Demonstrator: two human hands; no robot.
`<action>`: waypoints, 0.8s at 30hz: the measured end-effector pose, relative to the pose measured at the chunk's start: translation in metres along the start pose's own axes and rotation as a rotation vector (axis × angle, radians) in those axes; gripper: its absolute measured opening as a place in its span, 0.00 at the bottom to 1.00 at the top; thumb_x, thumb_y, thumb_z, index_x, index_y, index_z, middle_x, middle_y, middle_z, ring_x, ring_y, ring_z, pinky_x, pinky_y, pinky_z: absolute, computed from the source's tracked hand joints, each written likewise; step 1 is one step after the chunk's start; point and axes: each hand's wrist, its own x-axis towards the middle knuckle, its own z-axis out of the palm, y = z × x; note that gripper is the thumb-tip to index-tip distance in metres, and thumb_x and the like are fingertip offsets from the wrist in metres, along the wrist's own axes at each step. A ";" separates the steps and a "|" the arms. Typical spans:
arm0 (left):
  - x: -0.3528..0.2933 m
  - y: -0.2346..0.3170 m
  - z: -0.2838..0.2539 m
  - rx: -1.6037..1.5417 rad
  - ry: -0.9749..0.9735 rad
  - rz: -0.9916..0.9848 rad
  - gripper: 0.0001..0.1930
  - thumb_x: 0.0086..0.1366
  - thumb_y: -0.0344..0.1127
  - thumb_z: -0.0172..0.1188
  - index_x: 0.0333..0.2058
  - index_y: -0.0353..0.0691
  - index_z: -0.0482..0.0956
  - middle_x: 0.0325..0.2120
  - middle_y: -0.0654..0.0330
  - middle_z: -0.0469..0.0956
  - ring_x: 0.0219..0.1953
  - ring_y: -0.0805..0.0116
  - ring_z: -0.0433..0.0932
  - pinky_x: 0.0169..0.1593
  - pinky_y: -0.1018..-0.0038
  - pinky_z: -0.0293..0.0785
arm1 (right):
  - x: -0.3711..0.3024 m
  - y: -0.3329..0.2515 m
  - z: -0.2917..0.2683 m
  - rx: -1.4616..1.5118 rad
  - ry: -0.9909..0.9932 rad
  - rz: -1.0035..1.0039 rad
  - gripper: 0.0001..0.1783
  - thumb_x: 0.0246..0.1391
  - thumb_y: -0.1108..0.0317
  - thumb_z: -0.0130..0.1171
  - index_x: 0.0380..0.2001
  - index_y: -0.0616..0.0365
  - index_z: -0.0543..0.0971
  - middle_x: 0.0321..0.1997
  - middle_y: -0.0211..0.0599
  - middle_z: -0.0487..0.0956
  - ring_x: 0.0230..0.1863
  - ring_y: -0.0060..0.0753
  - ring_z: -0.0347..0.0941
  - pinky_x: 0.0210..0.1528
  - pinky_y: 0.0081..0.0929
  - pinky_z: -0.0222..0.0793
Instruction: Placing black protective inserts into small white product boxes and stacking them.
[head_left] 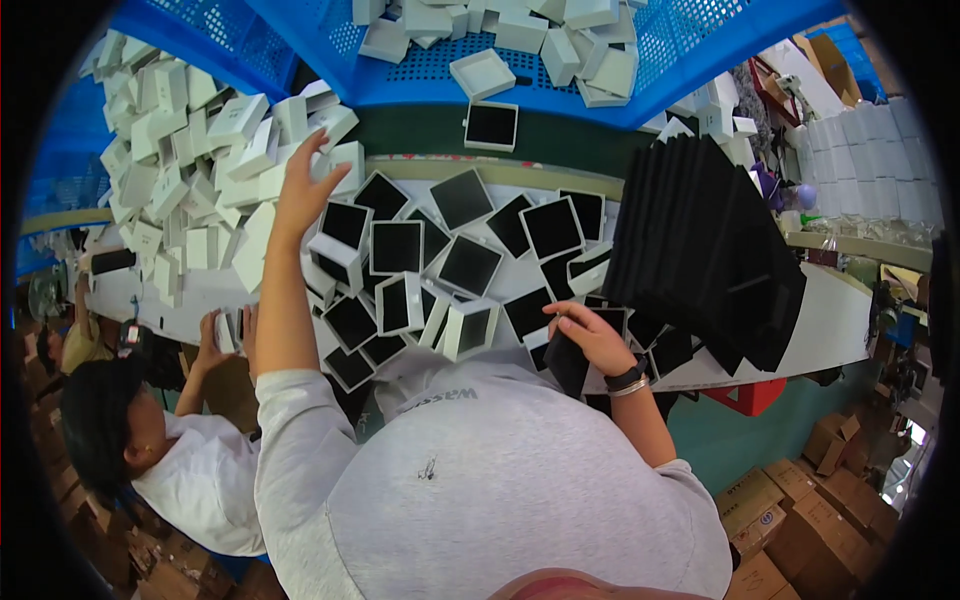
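Note:
My left hand is stretched out to the far left with thumb and fingers apart. It is open at the edge of a heap of small white boxes, and its fingertips are close to a white box. Low at the centre right, my right hand is closed on a thin black pad, which hangs tilted near the table's front edge. Between my hands lie several shallow white box trays with black inserts, such as this tray, some flat and some on edge.
A tall bundle of black sheets leans at the right. Blue perforated crates with white boxes stand at the back; one tray lies before them. At left, a co-worker handles a small box. Cardboard cartons are stacked lower right.

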 end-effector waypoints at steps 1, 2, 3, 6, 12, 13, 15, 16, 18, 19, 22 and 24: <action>0.024 -0.001 0.018 0.026 0.016 0.028 0.33 0.52 0.43 0.67 0.55 0.37 0.68 0.49 0.47 0.72 0.52 0.52 0.69 0.57 0.64 0.62 | 0.003 -0.001 0.000 -0.009 -0.028 -0.030 0.16 0.61 0.67 0.48 0.52 0.59 0.70 0.37 0.27 0.73 0.42 0.18 0.67 0.49 0.18 0.62; 0.051 -0.002 0.041 0.016 -0.010 0.060 0.32 0.52 0.43 0.66 0.55 0.37 0.68 0.49 0.47 0.72 0.52 0.51 0.69 0.57 0.63 0.63 | 0.007 0.000 0.000 0.008 -0.035 -0.043 0.16 0.61 0.68 0.48 0.52 0.59 0.69 0.38 0.28 0.73 0.43 0.19 0.67 0.49 0.18 0.62; 0.076 0.000 0.067 0.004 -0.036 0.092 0.32 0.53 0.44 0.66 0.54 0.38 0.68 0.49 0.47 0.72 0.53 0.50 0.69 0.56 0.63 0.64 | 0.009 -0.002 0.000 0.024 -0.041 -0.056 0.17 0.61 0.69 0.48 0.52 0.59 0.69 0.38 0.29 0.73 0.43 0.19 0.67 0.49 0.18 0.62; 0.123 0.018 0.147 0.020 -0.111 -0.005 0.34 0.52 0.50 0.65 0.54 0.38 0.68 0.49 0.44 0.71 0.53 0.50 0.69 0.56 0.64 0.65 | 0.006 -0.010 -0.001 -0.074 -0.263 -0.174 0.28 0.56 0.65 0.55 0.58 0.59 0.63 0.49 0.36 0.69 0.52 0.29 0.64 0.56 0.25 0.58; 0.138 -0.025 0.263 -0.003 0.131 -0.493 0.24 0.50 0.45 0.62 0.43 0.34 0.76 0.36 0.48 0.80 0.40 0.50 0.78 0.45 0.62 0.73 | -0.031 -0.043 -0.016 -0.240 -0.252 -0.183 0.36 0.45 0.76 0.59 0.59 0.63 0.60 0.56 0.42 0.64 0.59 0.36 0.60 0.62 0.29 0.53; 0.140 -0.023 0.263 -0.015 0.128 -0.486 0.24 0.50 0.45 0.62 0.43 0.34 0.76 0.36 0.48 0.80 0.40 0.50 0.78 0.45 0.62 0.73 | -0.037 -0.041 -0.017 -0.071 -0.080 -0.206 0.36 0.43 0.80 0.57 0.58 0.63 0.60 0.55 0.39 0.65 0.58 0.33 0.60 0.61 0.28 0.54; 0.134 -0.006 0.254 -0.138 0.084 -0.522 0.18 0.49 0.37 0.59 0.39 0.35 0.77 0.36 0.47 0.79 0.40 0.50 0.78 0.45 0.63 0.73 | -0.033 -0.067 -0.009 -0.054 0.262 -0.475 0.37 0.40 0.86 0.57 0.57 0.64 0.60 0.51 0.37 0.68 0.51 0.28 0.67 0.55 0.23 0.62; 0.125 0.008 0.243 -0.140 0.064 -0.509 0.18 0.49 0.37 0.59 0.39 0.35 0.77 0.36 0.47 0.79 0.40 0.50 0.78 0.45 0.63 0.73 | -0.028 -0.077 -0.004 0.021 0.350 -0.492 0.34 0.42 0.84 0.58 0.56 0.66 0.61 0.51 0.37 0.69 0.49 0.27 0.69 0.53 0.22 0.63; 0.097 0.038 0.208 -0.313 -0.141 -0.396 0.15 0.50 0.33 0.58 0.38 0.36 0.78 0.33 0.48 0.80 0.38 0.55 0.79 0.44 0.67 0.73 | -0.010 -0.096 0.005 0.080 0.485 -0.510 0.28 0.47 0.80 0.60 0.53 0.67 0.64 0.49 0.38 0.72 0.45 0.26 0.72 0.52 0.22 0.65; 0.072 0.040 0.195 -0.400 -0.129 -0.371 0.14 0.52 0.31 0.57 0.39 0.36 0.77 0.33 0.50 0.79 0.37 0.59 0.79 0.42 0.69 0.73 | 0.004 -0.103 0.014 0.062 0.520 -0.506 0.25 0.49 0.77 0.60 0.51 0.68 0.66 0.48 0.38 0.73 0.44 0.26 0.72 0.51 0.22 0.65; -0.006 0.091 0.171 -0.704 -0.064 -0.357 0.18 0.58 0.27 0.51 0.49 0.37 0.66 0.36 0.58 0.74 0.37 0.69 0.72 0.43 0.75 0.68 | 0.060 -0.084 0.027 0.194 0.610 -0.568 0.20 0.55 0.70 0.59 0.48 0.68 0.69 0.45 0.37 0.76 0.44 0.24 0.72 0.50 0.20 0.65; -0.061 0.137 0.153 -0.766 0.031 -0.371 0.18 0.62 0.28 0.46 0.53 0.38 0.63 0.38 0.59 0.70 0.39 0.71 0.70 0.43 0.77 0.67 | 0.080 -0.068 0.036 0.239 0.653 -0.572 0.18 0.58 0.65 0.56 0.47 0.66 0.70 0.44 0.35 0.76 0.42 0.22 0.70 0.47 0.20 0.65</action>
